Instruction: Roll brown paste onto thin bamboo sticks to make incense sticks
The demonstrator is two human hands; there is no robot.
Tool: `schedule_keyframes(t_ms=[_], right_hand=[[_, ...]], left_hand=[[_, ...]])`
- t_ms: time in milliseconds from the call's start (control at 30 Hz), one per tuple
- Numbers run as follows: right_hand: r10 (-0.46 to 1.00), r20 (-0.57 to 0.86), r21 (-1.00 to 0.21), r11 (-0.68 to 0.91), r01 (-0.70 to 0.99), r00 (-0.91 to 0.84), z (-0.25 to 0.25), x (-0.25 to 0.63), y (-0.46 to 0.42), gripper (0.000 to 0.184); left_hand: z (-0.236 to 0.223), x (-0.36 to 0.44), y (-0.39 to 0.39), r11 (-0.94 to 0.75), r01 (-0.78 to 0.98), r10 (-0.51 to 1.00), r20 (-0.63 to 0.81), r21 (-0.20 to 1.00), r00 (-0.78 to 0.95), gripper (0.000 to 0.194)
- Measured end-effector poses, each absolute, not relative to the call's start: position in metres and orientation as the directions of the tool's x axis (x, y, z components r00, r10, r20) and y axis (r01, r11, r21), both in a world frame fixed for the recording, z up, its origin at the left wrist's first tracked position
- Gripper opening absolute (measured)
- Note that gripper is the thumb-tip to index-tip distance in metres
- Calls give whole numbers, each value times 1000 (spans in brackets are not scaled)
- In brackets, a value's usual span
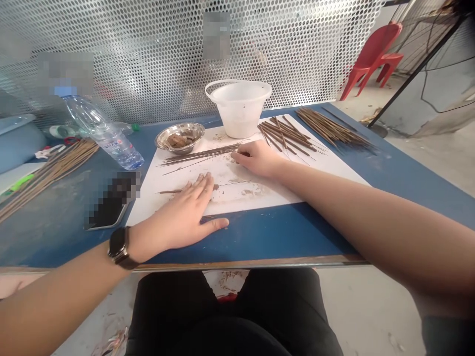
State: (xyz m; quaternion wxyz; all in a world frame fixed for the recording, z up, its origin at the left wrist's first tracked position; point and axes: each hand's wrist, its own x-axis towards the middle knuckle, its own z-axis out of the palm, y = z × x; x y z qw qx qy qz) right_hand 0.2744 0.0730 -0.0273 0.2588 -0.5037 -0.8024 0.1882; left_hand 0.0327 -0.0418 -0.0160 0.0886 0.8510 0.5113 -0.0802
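The left hand (181, 210) is laid flat and palm down on a sheet of white paper (260, 195), its fingers spread and its thumb extended onto the blue table (297, 232). It is not closed around anything, but a single paste-coated incense stick (170, 191) is covered by the fingers, with one end showing to their left. A black wristwatch (118, 247) is worn on the left wrist. The right hand (258, 158) is rested on the paper, half open, with its fingers loosely curled; whether anything is held under the fingertips cannot be told. A row of thin incense sticks (200, 154) is laid on the paper just beside those fingertips, and crumbs of brown paste (248, 190) are scattered between the hands. More coated sticks (285, 136) are spread at the paper's far edge, and a further batch of sticks (330, 126) is laid beside them on the table. A steel bowl (180, 131) holding brown paste (178, 141) and a white plastic bucket (239, 109) are placed at the far end of the paper. A plastic water bottle (106, 133), a phone (111, 202) and a bundle of sticks (48, 178) are seen to the left.
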Motion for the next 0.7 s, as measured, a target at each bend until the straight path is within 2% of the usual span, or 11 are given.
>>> schedule_keyframes(t_ms=[233,467,700], right_hand=[[896,217,-544,440,714,-387,-27,273,74,44],[898,215,-539,438,720,-385,-27,274,74,43],[879,232,-511,475,717,-417,-30,274,77,42]], left_hand=[[-13,26,-65,-472,875,842,-240,108,484,111],[-12,40,-38,-434,896,859,-256,95,443,118],[-18,22,-68,-411,906,874,-238,101,423,115]])
